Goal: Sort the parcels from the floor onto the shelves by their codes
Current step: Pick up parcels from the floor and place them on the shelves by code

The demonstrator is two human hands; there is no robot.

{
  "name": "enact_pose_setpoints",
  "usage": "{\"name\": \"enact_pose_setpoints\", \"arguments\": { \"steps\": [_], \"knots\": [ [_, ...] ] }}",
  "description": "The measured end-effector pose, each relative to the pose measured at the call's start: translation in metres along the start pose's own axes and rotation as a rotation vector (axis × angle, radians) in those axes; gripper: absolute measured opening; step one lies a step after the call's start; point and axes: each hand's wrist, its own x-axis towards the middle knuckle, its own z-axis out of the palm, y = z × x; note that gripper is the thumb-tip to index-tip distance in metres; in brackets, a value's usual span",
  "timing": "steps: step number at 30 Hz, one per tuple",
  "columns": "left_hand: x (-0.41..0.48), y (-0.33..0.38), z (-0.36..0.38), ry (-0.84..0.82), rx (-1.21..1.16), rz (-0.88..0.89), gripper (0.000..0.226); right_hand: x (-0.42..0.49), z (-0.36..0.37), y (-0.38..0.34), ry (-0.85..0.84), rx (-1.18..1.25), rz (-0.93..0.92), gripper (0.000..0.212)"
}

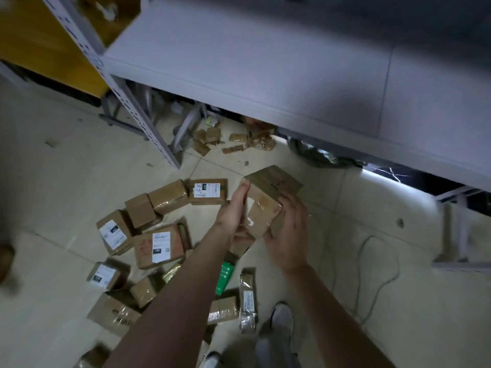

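A person standing over a scatter of parcels holds one cardboard parcel (pixel 268 200) in both bare hands, above the tiled floor (pixel 53 181) and just in front of the grey metal shelf (pixel 265 62). Both forearms reach forward from the bottom of the frame. The left hand (pixel 233 211) presses flat against the parcel's left face, fingers straight and together, pointing up toward the shelf. The right hand (pixel 289 235) cups the parcel's lower right side, fingers curled around the edge, thumb underneath. The parcel is tilted, wrapped in clear tape, and shows no readable label on the faces in view.

On the floor to the left lie roughly a dozen more brown boxes. Four of them show white shipping labels: one labelled box (pixel 208 191) carries handwriting that appears to read "33-1", though it is blurred; a larger box (pixel 159 247) bears red scrawl beside its label, unreadable. A green packet (pixel 224 277) and one silver-wrapped parcel (pixel 247 301) lie near the person's two grey shoes (pixel 282 314). Torn cardboard scraps (pixel 231 140) litter the floor beneath the shelf. A yellow bin (pixel 39 41) sits at upper left. One pale cable (pixel 382 274) loops across the tiles at right.
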Motion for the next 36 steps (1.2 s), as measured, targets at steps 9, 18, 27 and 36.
{"name": "enact_pose_setpoints", "arguments": {
  "steps": [9,18,27,36],
  "knots": [
    [-0.158,-0.023,-0.045,0.218,-0.154,0.135,0.093,-0.065,-0.086,-0.137,-0.128,-0.012,0.002,0.083],
    [-0.293,-0.089,-0.084,0.074,-0.395,0.338,0.107,-0.138,-0.179,-0.233,0.274,0.452,0.615,0.057],
    [-0.380,-0.090,-0.106,-0.202,-0.487,0.532,0.107,-0.112,-0.251,-0.319,-0.026,0.749,0.510,0.032],
    [-0.434,-0.066,-0.133,-0.286,-0.247,0.702,0.129,-0.115,-0.303,-0.356,-0.130,0.978,0.486,0.039]
  ]
}}
